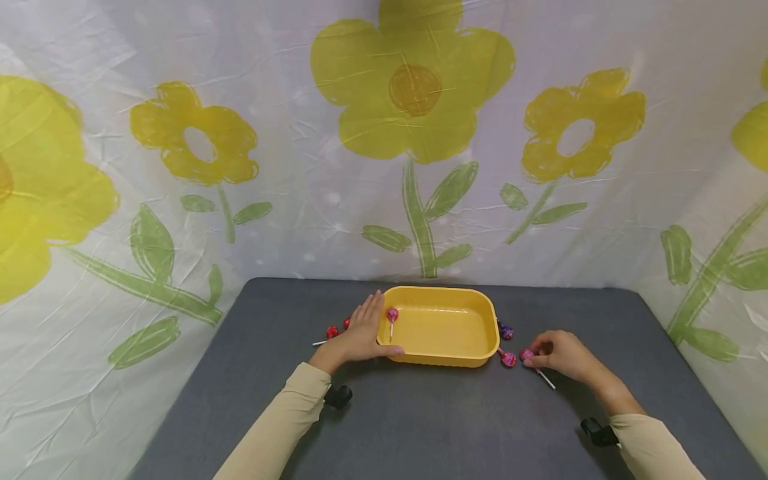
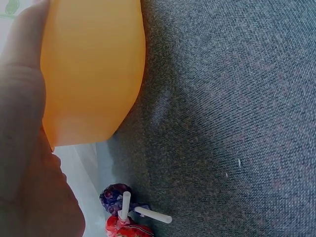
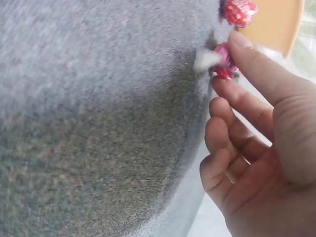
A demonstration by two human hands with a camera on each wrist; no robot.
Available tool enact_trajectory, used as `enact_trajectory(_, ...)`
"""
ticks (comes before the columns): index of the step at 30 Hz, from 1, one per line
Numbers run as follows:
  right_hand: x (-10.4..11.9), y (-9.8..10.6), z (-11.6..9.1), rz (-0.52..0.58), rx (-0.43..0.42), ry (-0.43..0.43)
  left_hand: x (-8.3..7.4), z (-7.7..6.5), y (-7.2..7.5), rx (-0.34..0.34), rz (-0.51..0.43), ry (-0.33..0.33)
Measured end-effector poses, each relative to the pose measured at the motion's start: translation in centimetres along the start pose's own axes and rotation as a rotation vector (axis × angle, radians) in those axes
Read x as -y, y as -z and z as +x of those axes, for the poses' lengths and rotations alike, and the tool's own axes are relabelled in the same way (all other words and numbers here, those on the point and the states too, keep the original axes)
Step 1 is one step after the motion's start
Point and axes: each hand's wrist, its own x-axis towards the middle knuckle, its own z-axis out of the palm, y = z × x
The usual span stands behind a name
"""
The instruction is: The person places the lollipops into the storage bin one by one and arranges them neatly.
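Note:
A yellow plastic tray (image 1: pixel 444 361) stands near the back of the table with one pink lollipop (image 1: pixel 393 314) inside, at its left end. My left hand (image 1: pixel 359 337) lies against the tray's left side, fingers straight along the wall and thumb by the front edge. On the right, my right hand (image 1: pixel 567 355) pinches a pink-wrapped lollipop (image 3: pixel 225 58) by its head between thumb and index finger. Its white stick points toward the front right in the head view. Another pink lollipop (image 1: pixel 508 359) lies between that hand and the tray.
A purple lollipop (image 1: pixel 506 331) lies against the tray's right side. Red lollipops (image 1: pixel 333 331) lie left of the tray, beside my left hand; the left wrist view shows a dark purple one (image 2: pixel 114 197) there too. A flower-printed cloth (image 1: pixel 288 200) hangs behind the grey table (image 1: pixel 444 427).

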Motion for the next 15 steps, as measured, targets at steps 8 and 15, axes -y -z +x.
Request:
enact_trajectory(8,-0.3,-0.2,-0.3,-0.010,-0.054,-0.004,-0.2,0.0,0.2,0.013,-0.010,0.004)
enact_trajectory(15,-1.1,0.0,-0.6,0.169,-0.011,0.062,-0.1,0.1,0.2,0.010,0.003,0.001)
